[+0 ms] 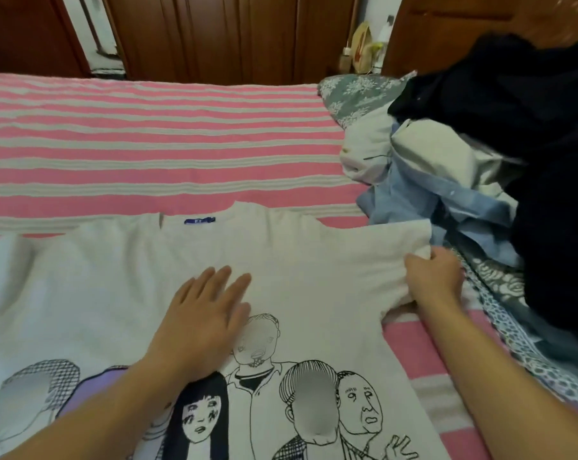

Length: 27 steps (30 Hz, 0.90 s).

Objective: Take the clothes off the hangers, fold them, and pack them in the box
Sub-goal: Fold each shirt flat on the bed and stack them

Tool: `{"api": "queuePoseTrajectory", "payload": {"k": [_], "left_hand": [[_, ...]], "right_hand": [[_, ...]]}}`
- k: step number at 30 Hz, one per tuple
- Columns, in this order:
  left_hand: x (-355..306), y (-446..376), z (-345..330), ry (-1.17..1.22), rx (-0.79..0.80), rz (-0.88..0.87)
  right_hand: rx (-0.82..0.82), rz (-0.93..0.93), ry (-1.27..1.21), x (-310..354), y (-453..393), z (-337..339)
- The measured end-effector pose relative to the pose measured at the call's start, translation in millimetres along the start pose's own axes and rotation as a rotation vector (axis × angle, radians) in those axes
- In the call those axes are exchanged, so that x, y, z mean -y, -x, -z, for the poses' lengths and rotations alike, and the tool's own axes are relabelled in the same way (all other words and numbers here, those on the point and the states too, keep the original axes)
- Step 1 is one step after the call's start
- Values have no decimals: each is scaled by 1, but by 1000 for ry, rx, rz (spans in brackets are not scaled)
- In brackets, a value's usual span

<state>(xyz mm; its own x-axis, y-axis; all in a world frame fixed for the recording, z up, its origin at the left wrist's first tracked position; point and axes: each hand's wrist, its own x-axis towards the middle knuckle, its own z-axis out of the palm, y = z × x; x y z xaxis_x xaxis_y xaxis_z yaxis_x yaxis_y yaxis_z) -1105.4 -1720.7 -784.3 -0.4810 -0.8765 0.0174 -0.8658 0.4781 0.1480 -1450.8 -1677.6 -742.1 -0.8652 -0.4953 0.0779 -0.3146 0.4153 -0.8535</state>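
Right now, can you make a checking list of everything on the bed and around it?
Surface: pink striped bed cover.
Job's things: white T-shirt spread flat, print up; heap of unfolded clothes on the right. No hangers or box seen.
Clutter: flowery pillow behind the heap.
Grippers: left hand flat on the T-shirt; right hand grips its sleeve.
Cables: nothing seen.
Surroundings: brown wooden cupboards; bottles on a stand.

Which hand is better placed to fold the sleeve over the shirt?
The right hand: it already grips the right sleeve. The left hand lies flat on the shirt, holding it down.
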Motion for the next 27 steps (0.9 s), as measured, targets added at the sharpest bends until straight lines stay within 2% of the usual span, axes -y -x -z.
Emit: {"api": "queuePoseTrajectory", "payload": {"k": [3, 7, 9, 11, 12, 14, 18, 22, 24, 26, 27], "left_hand": [[-9, -4, 9, -25, 57, 40], [-46, -26, 23, -85, 108, 162], [-67, -49, 25, -55, 43, 85], [-89, -78, 25, 140, -11, -50], [-100, -92, 25, 205, 6, -108], [-117, -115, 16, 184, 79, -175], [-121, -144, -18, 88, 136, -93], [-125, -158, -13, 47, 183, -81], [-128, -171, -3, 59, 286, -58], [-128, -177, 21, 250, 389, -32], [-124, -174, 34, 465, 369, 1]], "right_hand": [[112, -24, -88, -6, 5, 0], [104, -102, -286, -10, 5, 4], [117, -129, -371, -16, 5, 5], [137, -141, -435, -19, 4, 5], [156, -148, -480, -20, 2, 5], [214, -160, -550, -25, -1, 5], [306, -156, -574, -33, -7, 1], [271, -206, -671, -31, -6, 1], [250, -208, -666, -31, -5, 2], [279, -206, -604, -26, -4, 5], [309, -206, -547, -18, -4, 8]]}}
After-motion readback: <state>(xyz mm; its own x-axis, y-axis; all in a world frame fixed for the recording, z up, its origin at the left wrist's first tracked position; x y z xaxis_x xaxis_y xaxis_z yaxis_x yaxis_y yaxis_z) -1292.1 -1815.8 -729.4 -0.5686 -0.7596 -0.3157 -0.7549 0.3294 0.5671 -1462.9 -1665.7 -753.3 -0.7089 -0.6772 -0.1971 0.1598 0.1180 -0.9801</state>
